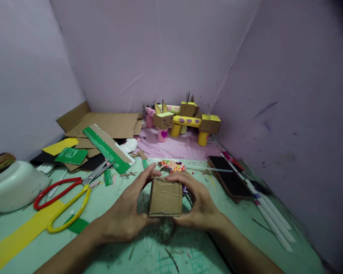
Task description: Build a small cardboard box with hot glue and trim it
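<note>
Between both hands a small square cardboard box [165,198] is held up over the green tabletop [143,251]. My left hand [131,205] grips its left side, fingers at the far edge and thumb at the near edge. On the right side my right hand [197,201] holds it the same way. Just behind the box lies a hot glue gun [173,166] with a colourful patterned body, partly hidden by the hands. A clear glue stick [208,168] sticks out of it to the right.
Scissors [85,184] with red and yellow handles lie at left, near a white pot [20,186] and cardboard scraps [108,125]. Cardboard animal figures [188,121] stand at the back. A dark phone [228,175] and white sticks [271,213] lie at right.
</note>
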`<state>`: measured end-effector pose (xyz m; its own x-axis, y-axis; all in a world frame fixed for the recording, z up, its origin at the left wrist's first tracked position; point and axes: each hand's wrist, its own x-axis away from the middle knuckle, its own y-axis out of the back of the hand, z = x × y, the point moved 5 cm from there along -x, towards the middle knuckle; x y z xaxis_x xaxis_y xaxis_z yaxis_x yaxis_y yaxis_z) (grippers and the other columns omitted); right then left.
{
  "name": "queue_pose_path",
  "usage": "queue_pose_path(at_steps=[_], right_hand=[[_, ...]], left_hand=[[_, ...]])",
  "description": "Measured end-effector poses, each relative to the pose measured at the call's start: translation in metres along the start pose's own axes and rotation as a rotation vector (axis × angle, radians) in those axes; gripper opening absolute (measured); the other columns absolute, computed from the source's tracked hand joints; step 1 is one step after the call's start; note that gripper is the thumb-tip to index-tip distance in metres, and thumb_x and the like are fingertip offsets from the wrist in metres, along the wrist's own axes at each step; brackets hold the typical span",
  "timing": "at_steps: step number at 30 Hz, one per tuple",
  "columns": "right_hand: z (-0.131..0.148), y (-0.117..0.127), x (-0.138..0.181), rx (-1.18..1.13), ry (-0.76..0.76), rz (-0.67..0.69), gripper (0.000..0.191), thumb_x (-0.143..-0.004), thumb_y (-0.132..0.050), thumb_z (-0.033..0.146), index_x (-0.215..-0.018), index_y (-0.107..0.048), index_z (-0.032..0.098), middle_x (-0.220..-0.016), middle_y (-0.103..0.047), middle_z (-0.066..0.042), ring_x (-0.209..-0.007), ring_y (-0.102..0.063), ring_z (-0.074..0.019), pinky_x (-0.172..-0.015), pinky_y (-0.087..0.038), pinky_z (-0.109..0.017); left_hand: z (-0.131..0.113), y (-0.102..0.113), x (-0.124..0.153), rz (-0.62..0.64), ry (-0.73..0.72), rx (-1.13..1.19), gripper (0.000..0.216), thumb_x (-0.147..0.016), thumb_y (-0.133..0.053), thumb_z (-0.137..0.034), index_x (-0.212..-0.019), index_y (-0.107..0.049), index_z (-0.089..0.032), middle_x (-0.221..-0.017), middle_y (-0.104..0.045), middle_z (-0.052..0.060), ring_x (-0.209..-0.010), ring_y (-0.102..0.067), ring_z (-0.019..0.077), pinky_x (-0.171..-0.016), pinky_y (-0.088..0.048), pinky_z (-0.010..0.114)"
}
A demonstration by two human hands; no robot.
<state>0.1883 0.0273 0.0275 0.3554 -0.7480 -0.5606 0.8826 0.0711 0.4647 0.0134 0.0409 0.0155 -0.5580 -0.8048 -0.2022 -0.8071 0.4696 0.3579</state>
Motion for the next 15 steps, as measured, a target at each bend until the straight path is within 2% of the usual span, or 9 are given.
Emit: queue_pose_path(at_steps=[3, 7, 10, 15], right_hand=[[0.0013, -0.0023, 0.0009, 0.055, 0.073, 0.039, 0.063, -0.065, -0.077, 0.025, -0.121, -0.049, 0.027, -0.117, -0.061, -0.009, -0.108, -0.058, -0.0274, -0.092, -0.047, -0.043], [0.0039, -0.0053, 0.0010, 0.093, 0.131, 0.076, 0.061, -0.071, -0.076, 0.027, -0.125, -0.048, 0.029, -0.121, -0.061, -0.009, -0.113, -0.056, -0.0268, -0.098, -0.044, -0.046], [0.0051, -0.0064, 0.0008, 0.087, 0.161, 0.082, 0.061, -0.072, -0.075, 0.025, -0.126, -0.048, 0.029, -0.120, -0.062, -0.007, -0.115, -0.055, -0.0261, -0.099, -0.042, -0.046], [0.0048, -0.0080, 0.0014, 0.058, 0.190, 0.102, 0.057, -0.077, -0.071, 0.028, -0.128, -0.047, 0.031, -0.120, -0.063, -0.006, -0.117, -0.056, -0.0254, -0.101, -0.042, -0.046]], left_hand=[[0.0026, 0.0010, 0.0010, 0.040, 0.009, 0.046, 0.100, -0.066, -0.080, -0.045, -0.148, -0.027, -0.024, -0.153, -0.032, 0.014, -0.138, -0.032, 0.0404, -0.114, -0.024, 0.056], [0.0089, 0.0034, -0.0010, 0.018, 0.048, 0.174, 0.086, -0.071, -0.073, -0.054, -0.144, -0.037, -0.028, -0.156, -0.029, 0.010, -0.137, -0.034, 0.0397, -0.112, -0.031, 0.054], [0.0102, 0.0048, -0.0037, -0.026, 0.079, 0.185, 0.077, -0.073, -0.071, -0.051, -0.141, -0.042, -0.027, -0.151, -0.037, 0.011, -0.134, -0.039, 0.0383, -0.108, -0.037, 0.052], [0.0021, 0.0080, -0.0073, -0.063, 0.066, 0.083, 0.062, -0.069, -0.074, -0.046, -0.124, -0.060, -0.022, -0.129, -0.058, 0.011, -0.120, -0.053, 0.0349, -0.103, -0.042, 0.050]])
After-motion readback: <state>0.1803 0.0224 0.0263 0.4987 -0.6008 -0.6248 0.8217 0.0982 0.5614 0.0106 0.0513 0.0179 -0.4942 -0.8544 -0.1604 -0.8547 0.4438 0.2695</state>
